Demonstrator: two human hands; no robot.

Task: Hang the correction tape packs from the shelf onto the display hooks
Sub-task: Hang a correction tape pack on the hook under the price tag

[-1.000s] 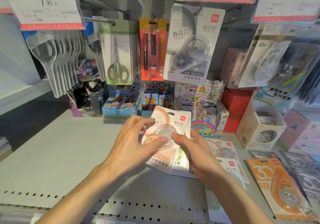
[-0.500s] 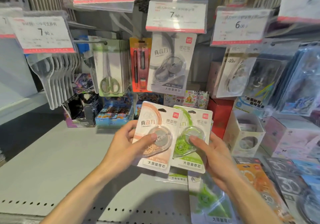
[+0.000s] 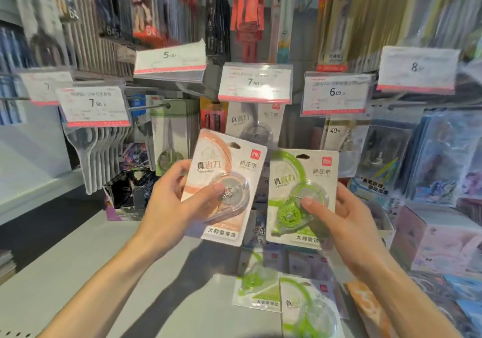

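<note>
the left hand (image 3: 173, 202) grips an orange correction tape pack (image 3: 227, 189), thumb pressed on the clear blister at the front and the other fingers curled behind the card's left edge. the pack is raised off the shelf (image 3: 78, 272) and leans a little to the right, its hang hole at about 1 o'clock on the card. just beside it at 3 o'clock, apart by a narrow gap, the right hand (image 3: 347, 223) pinches a green correction tape pack (image 3: 300, 196), thumb on the blister over the green wheel and fingers wrapped round the right edge and back. this pack stands nearly upright.

both packs are held in front of the hanging display. behind them, at 12 o'clock, a grey correction tape pack (image 3: 254, 123) hangs under a price tag reading 7.90 (image 3: 255, 83). at 1 o'clock from the green pack is a tag reading 6.00 (image 3: 336, 93), with a pack marked 40m (image 3: 336, 139) hanging below it. at 10 o'clock from the orange pack hang scissors in a pale green card (image 3: 169, 139), under a bare hook (image 3: 151, 106), and further left a second tag reading 7.90 (image 3: 95, 105) above a row of clear hanging items, too blurred to name.

on the shelf at 6 o'clock, below the raised packs, lie more green packs (image 3: 258, 283), one overlapping another (image 3: 305, 309), and an orange pack (image 3: 365, 303) lies at 5 o'clock by the right forearm. the upper rows are blurred.
</note>
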